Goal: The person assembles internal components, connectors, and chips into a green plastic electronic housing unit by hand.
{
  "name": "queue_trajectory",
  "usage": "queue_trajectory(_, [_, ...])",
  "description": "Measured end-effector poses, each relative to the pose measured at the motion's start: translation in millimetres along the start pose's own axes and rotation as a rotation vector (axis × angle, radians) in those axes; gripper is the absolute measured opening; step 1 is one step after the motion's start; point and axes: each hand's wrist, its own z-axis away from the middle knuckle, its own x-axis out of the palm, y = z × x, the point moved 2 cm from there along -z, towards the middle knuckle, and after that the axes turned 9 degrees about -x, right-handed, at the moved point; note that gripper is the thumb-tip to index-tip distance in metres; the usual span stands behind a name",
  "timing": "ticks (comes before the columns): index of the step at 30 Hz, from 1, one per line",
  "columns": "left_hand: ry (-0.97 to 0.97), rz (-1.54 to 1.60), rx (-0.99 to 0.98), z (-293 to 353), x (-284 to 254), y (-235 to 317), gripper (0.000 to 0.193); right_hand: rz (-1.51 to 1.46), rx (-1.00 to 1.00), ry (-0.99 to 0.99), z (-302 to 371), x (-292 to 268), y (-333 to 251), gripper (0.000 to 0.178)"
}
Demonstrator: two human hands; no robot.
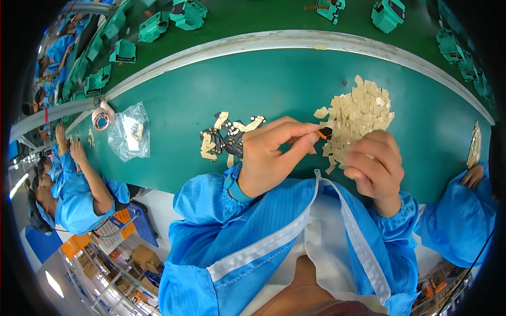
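Between the thumb and forefinger of my left hand (274, 152) is a small flat black-and-orange piece (325, 134), its black end pointing to the right. Just right of it, my right hand (375, 164) is curled over the near edge of a heap of small tan flat pieces (361, 105). Its fingers are drawn together and slightly blurred; what they hold, if anything, is hidden. Left of my left hand lies a loose cluster of black strips with tan pieces on them (230, 138), partly covered by that hand.
A clear plastic bag (130, 131) and a tape roll (100, 119) lie on the green table at left. Beyond a metal rail (274, 39), green plastic housings (188, 14) stand on a belt. Co-workers in blue sit at left (79, 197) and right (458, 221).
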Motion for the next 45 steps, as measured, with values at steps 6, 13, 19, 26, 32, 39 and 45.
queue_trajectory(6, [-0.008, -0.149, 0.085, 0, 5, 7, 0.016, 0.066, 0.201, 0.033, 15, 5, 9, 0.024])
queue_trajectory(13, [-0.059, -0.129, 0.072, 1, 7, 7, 0.016, 0.204, -0.153, -0.041, -8, 9, 11, 0.032])
queue_trajectory(19, [-0.191, 0.372, -0.335, -2, 10, 3, 0.017, 0.23, -0.239, 0.003, -6, 12, 17, 0.031])
queue_trajectory(26, [-0.249, 0.372, -0.435, -8, 9, 6, 0.019, 0.162, -0.236, -0.193, -6, 2, 19, 0.027])
queue_trajectory(32, [-0.264, 0.317, -0.415, -7, 5, -8, 0.014, 0.138, -0.255, -0.052, -6, 10, 13, 0.027])
queue_trajectory(39, [-0.26, 0.342, -0.429, -14, 3, -9, 0.013, 0.033, -0.182, -0.121, -4, 2, 15, 0.024])
queue_trajectory(45, [0.008, -0.247, 0.109, -9, 7, -14, 0.006, 0.006, 0.327, 0.559, -31, -27, 65, 0.05])
